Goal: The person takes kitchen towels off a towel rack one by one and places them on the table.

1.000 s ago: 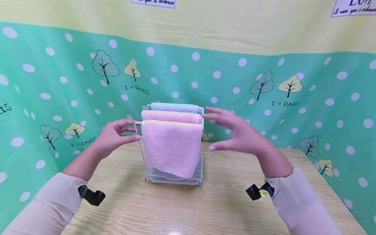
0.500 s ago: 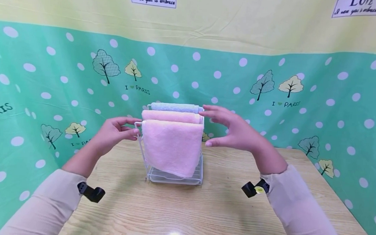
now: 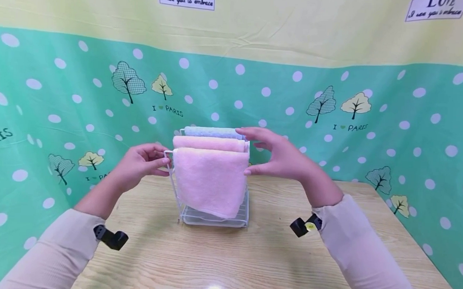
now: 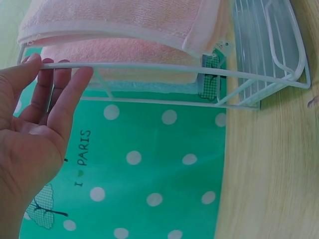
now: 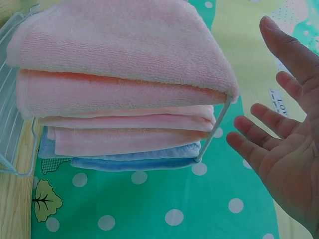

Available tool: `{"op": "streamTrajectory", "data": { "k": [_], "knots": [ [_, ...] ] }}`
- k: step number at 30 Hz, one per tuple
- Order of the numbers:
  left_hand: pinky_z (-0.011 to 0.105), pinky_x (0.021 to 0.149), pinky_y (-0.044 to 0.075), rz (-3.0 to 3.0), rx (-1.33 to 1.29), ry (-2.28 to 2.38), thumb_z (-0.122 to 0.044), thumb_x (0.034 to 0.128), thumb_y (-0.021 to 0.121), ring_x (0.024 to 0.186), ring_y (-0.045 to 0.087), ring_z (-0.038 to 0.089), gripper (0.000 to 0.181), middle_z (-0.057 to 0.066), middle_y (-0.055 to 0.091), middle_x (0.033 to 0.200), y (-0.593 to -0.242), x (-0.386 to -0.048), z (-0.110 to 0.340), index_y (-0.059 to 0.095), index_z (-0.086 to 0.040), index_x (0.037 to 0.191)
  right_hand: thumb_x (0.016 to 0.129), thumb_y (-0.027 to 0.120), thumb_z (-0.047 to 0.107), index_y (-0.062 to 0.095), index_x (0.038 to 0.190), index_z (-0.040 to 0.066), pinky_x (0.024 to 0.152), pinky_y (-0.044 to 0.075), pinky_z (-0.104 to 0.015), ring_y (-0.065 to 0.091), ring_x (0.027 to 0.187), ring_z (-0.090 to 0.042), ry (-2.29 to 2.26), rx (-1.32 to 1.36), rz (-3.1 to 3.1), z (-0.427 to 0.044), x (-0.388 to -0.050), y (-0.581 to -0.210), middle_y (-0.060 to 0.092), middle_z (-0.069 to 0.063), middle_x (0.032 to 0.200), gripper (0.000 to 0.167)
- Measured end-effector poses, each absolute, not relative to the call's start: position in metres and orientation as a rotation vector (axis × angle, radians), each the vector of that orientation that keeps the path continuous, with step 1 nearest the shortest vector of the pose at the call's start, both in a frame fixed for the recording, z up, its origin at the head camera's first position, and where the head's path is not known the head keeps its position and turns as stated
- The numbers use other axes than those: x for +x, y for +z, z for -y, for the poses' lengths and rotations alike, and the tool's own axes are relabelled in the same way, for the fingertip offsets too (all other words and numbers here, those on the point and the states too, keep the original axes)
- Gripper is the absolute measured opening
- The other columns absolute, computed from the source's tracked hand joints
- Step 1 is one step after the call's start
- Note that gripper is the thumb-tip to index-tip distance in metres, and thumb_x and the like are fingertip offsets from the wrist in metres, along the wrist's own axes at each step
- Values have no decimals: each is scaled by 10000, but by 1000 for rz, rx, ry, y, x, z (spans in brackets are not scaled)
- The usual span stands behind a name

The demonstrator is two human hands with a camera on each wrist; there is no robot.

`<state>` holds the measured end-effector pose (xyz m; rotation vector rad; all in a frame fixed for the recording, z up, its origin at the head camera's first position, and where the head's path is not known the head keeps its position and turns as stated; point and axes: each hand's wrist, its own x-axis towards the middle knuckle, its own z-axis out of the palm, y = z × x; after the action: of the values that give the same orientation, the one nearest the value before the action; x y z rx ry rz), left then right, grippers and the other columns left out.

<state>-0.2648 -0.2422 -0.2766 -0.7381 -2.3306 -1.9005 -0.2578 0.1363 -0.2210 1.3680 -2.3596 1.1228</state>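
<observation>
A white wire towel rack (image 3: 213,222) stands on the table with folded towels hung over its bars. The front towel (image 3: 211,182) is pink, another pink towel (image 3: 208,144) hangs behind it, and a blue towel (image 3: 210,132) is at the back. My left hand (image 3: 140,164) pinches the rack's left side frame near the top; the left wrist view has thumb and fingers on the white side bar (image 4: 159,67). At the rack's right side my right hand (image 3: 281,157) is spread, thumb apart from fingers. In the right wrist view its fingers (image 5: 256,130) stand clear of the towels.
A wood-grain table (image 3: 227,259) bears the rack. Behind and at both sides hangs a green and yellow printed curtain (image 3: 279,78) with white dots and trees. Black cameras sit on both wrists, such as the left wrist camera (image 3: 111,238).
My right hand has moved left, closer to the upper right of the towels. My left fingers have shifted slightly on the rack's side frame. Rack and towels stay in place.
</observation>
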Motion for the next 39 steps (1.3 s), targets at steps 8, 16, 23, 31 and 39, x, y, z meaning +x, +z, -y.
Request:
{"op": "streamTrajectory", "data": {
  "k": [8,16,23,31,39],
  "knots": [
    [426,741,602,2327,-694,-1931,-36,929,654,859,686,204,146,130,659,953,-279,-265,242,623,33,1054,741,874,200,519,1392,80,1064,441,-436,440,1319,-192,1063,1368,2398,-131,-265,-222,495,-2,1432,752],
    [417,721,603,2277,-686,-1972,-7,917,658,836,692,219,124,87,675,935,-280,-263,241,674,-37,1036,743,870,187,554,1362,84,969,494,-374,576,1090,-216,1017,1374,2414,-124,-270,-223,586,-53,1300,703],
    [417,715,604,2271,-666,-1977,-5,910,667,826,687,202,221,118,668,934,-280,-263,239,604,95,1096,740,870,166,584,1324,48,896,518,-389,585,1015,-230,969,1400,2377,-117,-272,-220,624,-76,1214,660],
    [422,720,603,2260,-710,-1982,2,923,646,840,680,208,225,168,651,956,-281,-264,240,574,112,1105,746,866,170,607,1302,58,859,544,-399,594,1007,-235,947,1385,2431,-107,-272,-211,627,-69,1231,624],
    [405,739,605,2291,-720,-1975,-24,943,628,845,691,213,183,199,632,979,-281,-264,241,577,59,1098,775,848,248,652,1274,148,812,549,-328,590,1010,-175,883,1304,2555,-98,-271,-203,631,-3,1211,546]
  ]
}}
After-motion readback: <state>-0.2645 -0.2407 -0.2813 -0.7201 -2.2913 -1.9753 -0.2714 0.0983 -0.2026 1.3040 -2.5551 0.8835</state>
